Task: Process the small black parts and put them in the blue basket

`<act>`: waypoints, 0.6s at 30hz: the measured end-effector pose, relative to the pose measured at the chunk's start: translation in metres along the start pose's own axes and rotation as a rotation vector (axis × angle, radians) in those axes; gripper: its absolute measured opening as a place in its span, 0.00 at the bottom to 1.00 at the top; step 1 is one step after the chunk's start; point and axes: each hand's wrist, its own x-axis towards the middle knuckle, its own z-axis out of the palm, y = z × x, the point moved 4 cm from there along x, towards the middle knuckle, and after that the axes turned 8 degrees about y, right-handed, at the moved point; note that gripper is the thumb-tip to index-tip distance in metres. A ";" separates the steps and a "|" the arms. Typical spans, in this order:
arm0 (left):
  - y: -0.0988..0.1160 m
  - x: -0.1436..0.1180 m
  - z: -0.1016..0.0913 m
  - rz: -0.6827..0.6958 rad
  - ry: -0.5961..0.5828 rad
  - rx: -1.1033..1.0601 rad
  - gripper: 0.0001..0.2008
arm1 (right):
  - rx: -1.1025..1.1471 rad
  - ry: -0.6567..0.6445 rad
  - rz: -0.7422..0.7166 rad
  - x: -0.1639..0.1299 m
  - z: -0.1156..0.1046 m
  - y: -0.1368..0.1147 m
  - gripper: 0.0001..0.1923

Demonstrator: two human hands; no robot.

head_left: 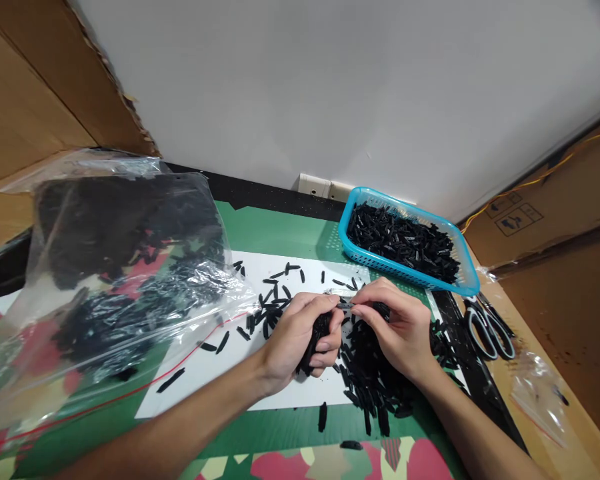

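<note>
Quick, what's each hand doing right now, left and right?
Left hand: closed around a bunch of black pieces.
Right hand: fingertips pinched on one small black piece.

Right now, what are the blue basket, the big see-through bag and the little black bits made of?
The blue basket looks like moulded plastic: bright, glossy, with a mesh of small holes. The bag seems thin clear plastic film: it crinkles and shines. The black pieces look like matte plastic or rubber; which one, I cannot tell. The left hand holds a bunch of them.
</note>
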 end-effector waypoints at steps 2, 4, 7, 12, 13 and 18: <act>0.001 0.000 0.000 0.009 0.003 0.000 0.21 | -0.059 0.066 -0.057 0.001 -0.003 -0.003 0.05; 0.002 0.000 0.000 0.023 0.004 -0.001 0.21 | -0.154 0.163 -0.143 0.007 -0.010 -0.006 0.06; 0.001 0.000 -0.001 0.010 0.002 -0.011 0.22 | -0.343 0.304 -0.272 0.027 -0.025 -0.008 0.05; 0.000 -0.001 -0.004 0.003 0.001 -0.037 0.20 | -0.325 0.405 -0.278 0.057 -0.039 -0.010 0.03; 0.001 -0.001 -0.004 0.008 -0.008 -0.046 0.20 | -0.254 0.371 -0.236 0.056 -0.037 -0.009 0.03; 0.002 -0.003 -0.001 0.027 -0.095 -0.084 0.19 | 0.018 0.149 -0.047 0.021 -0.012 -0.003 0.05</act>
